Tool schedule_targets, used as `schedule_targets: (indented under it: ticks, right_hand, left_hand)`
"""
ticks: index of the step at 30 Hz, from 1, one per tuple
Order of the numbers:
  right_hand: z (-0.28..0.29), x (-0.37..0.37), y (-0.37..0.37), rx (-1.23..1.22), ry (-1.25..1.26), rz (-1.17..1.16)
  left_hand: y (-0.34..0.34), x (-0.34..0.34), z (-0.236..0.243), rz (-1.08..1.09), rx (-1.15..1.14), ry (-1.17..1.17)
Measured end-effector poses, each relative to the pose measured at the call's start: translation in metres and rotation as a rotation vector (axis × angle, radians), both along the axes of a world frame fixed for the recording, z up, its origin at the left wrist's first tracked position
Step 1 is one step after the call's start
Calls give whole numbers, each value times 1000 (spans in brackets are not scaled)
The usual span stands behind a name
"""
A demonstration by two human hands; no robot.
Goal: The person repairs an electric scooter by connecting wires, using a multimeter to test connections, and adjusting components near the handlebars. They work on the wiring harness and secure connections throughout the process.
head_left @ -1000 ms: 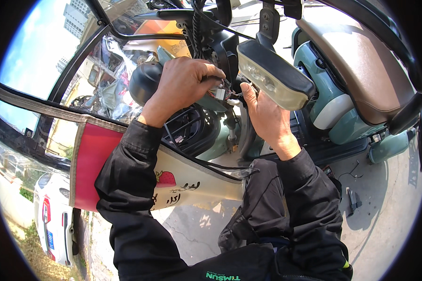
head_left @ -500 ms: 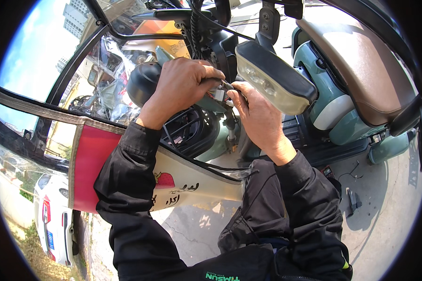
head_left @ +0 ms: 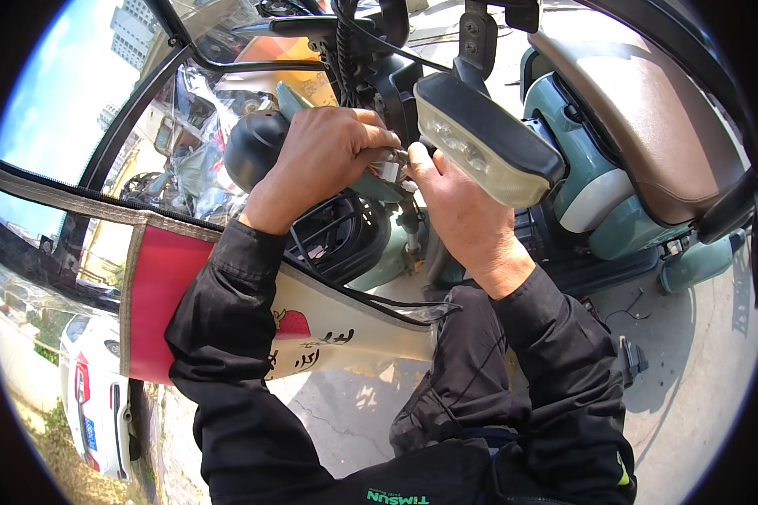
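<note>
At the front of a green electric scooter, my two hands meet over a small bundle of wires with a white plug connector [head_left: 390, 172]. My left hand [head_left: 333, 156] pinches the wires between thumb and fingers, palm down. Close beside it, the thumb and forefinger of my right hand [head_left: 466, 210] are closed at the other side of the bundle; what lies between those fingertips is mostly hidden. A lamp with a clear lens and black top [head_left: 490, 139] hangs just above my right hand. Left of my left wrist is a rounded black housing [head_left: 253, 151].
A black basket [head_left: 345, 240] sits below my hands. A red and cream cover [head_left: 173, 295] hangs at the left. The scooter's brown seat [head_left: 640, 109] stands to the right. Black parts [head_left: 632, 360] lie on the ground; a white car [head_left: 93, 396] is at far left.
My right hand has shifted slightly left and its fingertips have drawn in at the wires. The left hand keeps its pinch. The whole view has moved a little.
</note>
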State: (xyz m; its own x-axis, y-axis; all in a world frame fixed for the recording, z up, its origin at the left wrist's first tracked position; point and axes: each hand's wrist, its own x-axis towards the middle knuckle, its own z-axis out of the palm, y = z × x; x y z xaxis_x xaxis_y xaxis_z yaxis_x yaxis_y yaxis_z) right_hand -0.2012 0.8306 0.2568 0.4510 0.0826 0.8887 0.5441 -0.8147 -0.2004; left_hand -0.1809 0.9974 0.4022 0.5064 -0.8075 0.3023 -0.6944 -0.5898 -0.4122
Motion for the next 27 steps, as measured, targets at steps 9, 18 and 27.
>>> schedule_targets:
  ticks: [9, 18, 27]
  right_hand:
    - [4, -1, 18, 433, 330, 227]
    - [-5, 0, 30, 294, 161, 23]
    - [-14, 4, 15, 39, -51, -52]
  left_hand:
    - [19, 18, -15, -17, 159, 7]
    - [17, 11, -21, 15, 47, 209]
    - [18, 19, -11, -256, 62, 167]
